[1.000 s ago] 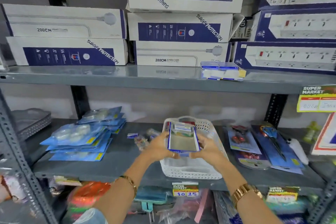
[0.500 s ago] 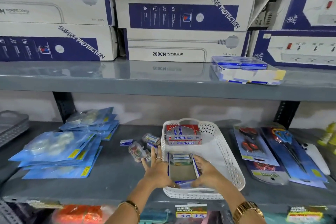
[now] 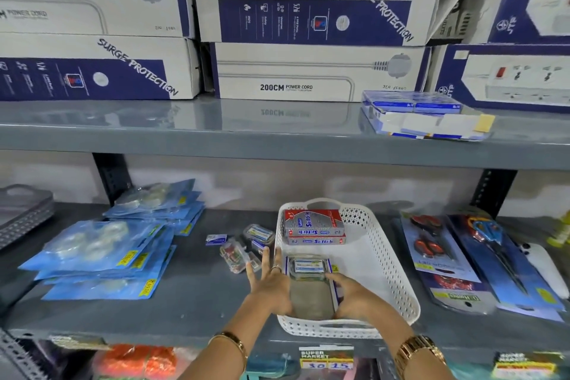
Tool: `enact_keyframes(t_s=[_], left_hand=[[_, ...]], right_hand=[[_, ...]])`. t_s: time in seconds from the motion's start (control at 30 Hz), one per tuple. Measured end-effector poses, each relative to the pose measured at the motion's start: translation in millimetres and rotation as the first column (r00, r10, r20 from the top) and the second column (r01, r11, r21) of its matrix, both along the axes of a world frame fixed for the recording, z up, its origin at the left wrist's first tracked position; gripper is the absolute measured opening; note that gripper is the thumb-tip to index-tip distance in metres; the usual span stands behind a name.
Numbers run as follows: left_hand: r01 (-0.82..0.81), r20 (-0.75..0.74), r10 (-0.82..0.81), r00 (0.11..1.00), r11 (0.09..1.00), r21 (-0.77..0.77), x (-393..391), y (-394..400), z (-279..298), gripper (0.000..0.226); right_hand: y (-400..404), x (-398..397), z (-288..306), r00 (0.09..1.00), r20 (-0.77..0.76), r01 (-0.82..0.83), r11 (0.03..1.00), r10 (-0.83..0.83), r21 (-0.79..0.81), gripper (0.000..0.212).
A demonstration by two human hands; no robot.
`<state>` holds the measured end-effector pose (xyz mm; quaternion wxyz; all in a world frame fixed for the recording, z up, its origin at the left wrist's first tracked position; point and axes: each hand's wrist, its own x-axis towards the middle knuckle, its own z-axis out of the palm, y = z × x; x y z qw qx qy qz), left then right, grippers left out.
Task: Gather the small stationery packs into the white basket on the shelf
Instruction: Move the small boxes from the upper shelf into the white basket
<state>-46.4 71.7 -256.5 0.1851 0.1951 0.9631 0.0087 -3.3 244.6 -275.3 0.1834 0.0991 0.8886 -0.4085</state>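
two grips wide | left hand (image 3: 271, 287), right hand (image 3: 354, 296) touch blue pack (image 3: 310, 268) | in white basket (image 3: 398, 281) | grey shelf (image 3: 197, 296)

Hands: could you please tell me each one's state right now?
Left hand: open, fingers spread beside the pack.
Right hand: on the pack's right edge; grip cannot be told.

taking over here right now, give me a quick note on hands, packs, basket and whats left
Left hand: open, fingers spread, touching the left edge of the flat blue-edged pack.
Right hand: against that pack's right edge; grip unclear.
Where: that pack lies at the front of the white perforated plastic basket; the red and silver boxes sit at the back.
Done: those are in the basket.
Left: the small clear packs and the small blue pack lie on the grey shelf, left of the basket.
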Motion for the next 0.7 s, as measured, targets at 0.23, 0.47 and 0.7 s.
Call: enact_keyframes(t_s=[0.23,0.47,0.7], left_hand=[[-0.060,-0.059,0.078,0.995,0.964,0.259,7,-7,19,0.065],[0.244,-0.559,0.139,0.818,0.794,0.556,33,1,66,0.054],[0.580,-0.894,0.189,0.407,0.702,0.413,74,22,123,0.042]], right_hand=[[-1,10,14,0.920,-0.304,0.244,0.969,-0.247,-0.049,0.055],[-11,50,81,0.348,-0.853,0.566,0.812,-0.389,-0.140,0.028],[-1,83,149,-0.022,-0.986,0.633,0.761,-0.167,-0.144,0.024]])
